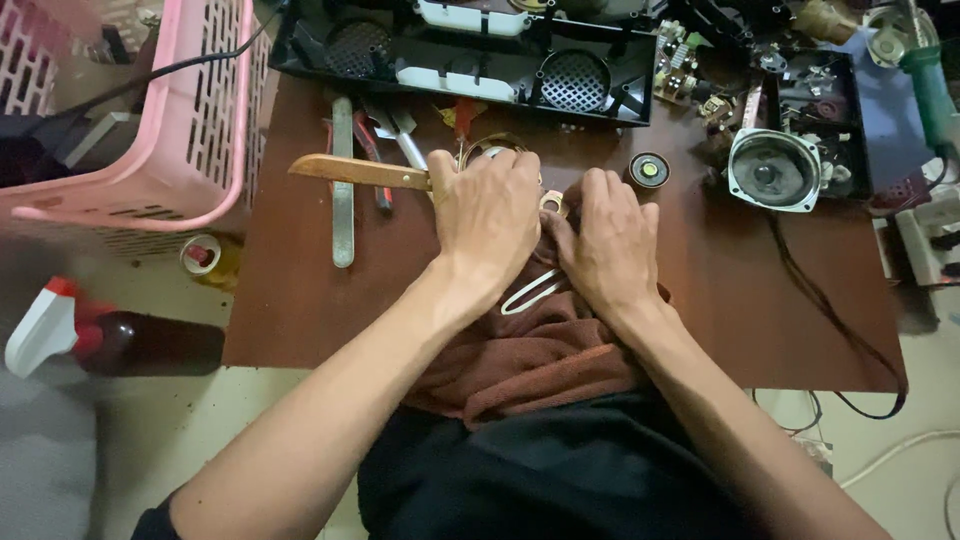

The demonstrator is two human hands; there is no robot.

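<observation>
- The left hand (487, 208) is closed around a tool with a wooden handle (358, 172); the handle sticks out to the left, and the working end is hidden under the fist, so its kind cannot be told.
- The right hand (607, 243) lies knuckles-up, fingers curled and pressed down on a brown cloth (520, 355), apparently pinning something small at the fingertips to hold it steady against the tool.
- A small metal ring-shaped part (552, 204) shows between the two hands, just at the fingertips, on the cloth near the middle of the tabletop (300, 300).
- The cloth drapes off the near edge of the tabletop toward the person's lap, likely as a soft pad under the work; a white looped clip (533, 290) lies on it by the wrists.
- Beside the left hand lie a flat metal file (343, 190) and other hand tools, close for reach.
- Beyond the hands sits an opened black speaker housing (470, 55); a loose speaker driver (773, 170) and a small round part (649, 170) lie to the right.
- A pink plastic basket (170, 110) stands at the left, and a dark bottle with a red-and-white cap (110, 340) lies on the floor.
</observation>
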